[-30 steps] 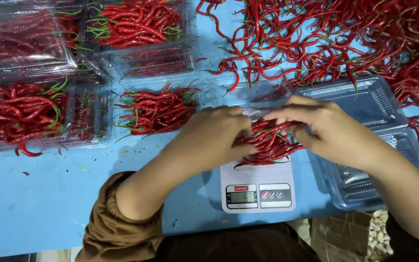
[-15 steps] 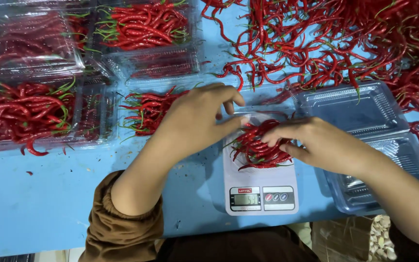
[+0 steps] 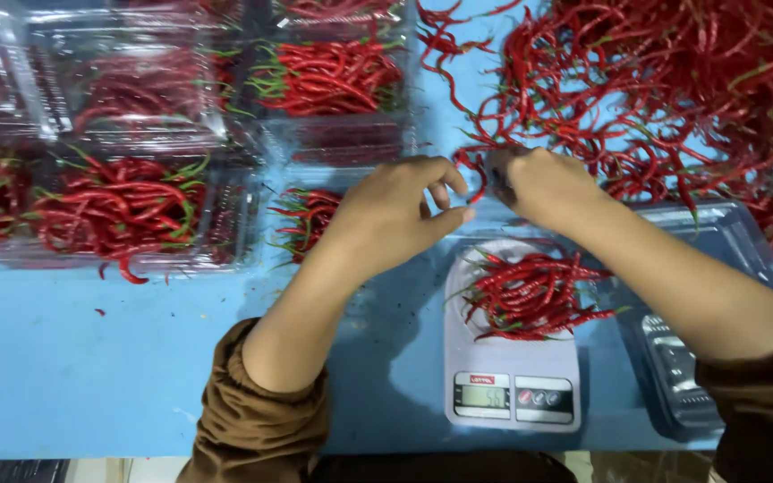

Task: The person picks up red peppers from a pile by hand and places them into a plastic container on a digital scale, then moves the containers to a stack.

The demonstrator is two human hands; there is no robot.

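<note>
A small white kitchen scale (image 3: 512, 394) sits on the blue table, with a bunch of red chillies (image 3: 530, 295) lying on its platform. My left hand (image 3: 395, 210) hovers just beyond the scale, fingers loosely apart and holding nothing. My right hand (image 3: 539, 183) is curled at the near edge of the big loose chilli heap (image 3: 655, 80), fingers closed on a red chilli (image 3: 479, 174) that curves down between the two hands.
Clear plastic clamshell boxes filled with chillies (image 3: 127, 215) (image 3: 328, 76) cover the left and back. An open box of chillies (image 3: 310, 215) lies under my left wrist. Empty clear trays (image 3: 717, 259) (image 3: 682, 376) stand right of the scale. Bare blue table surface (image 3: 73, 376) lies at front left.
Both hands have lifted off the chilli bunch on the scale and moved away toward the loose heap. My right hand has taken a chilli there.
</note>
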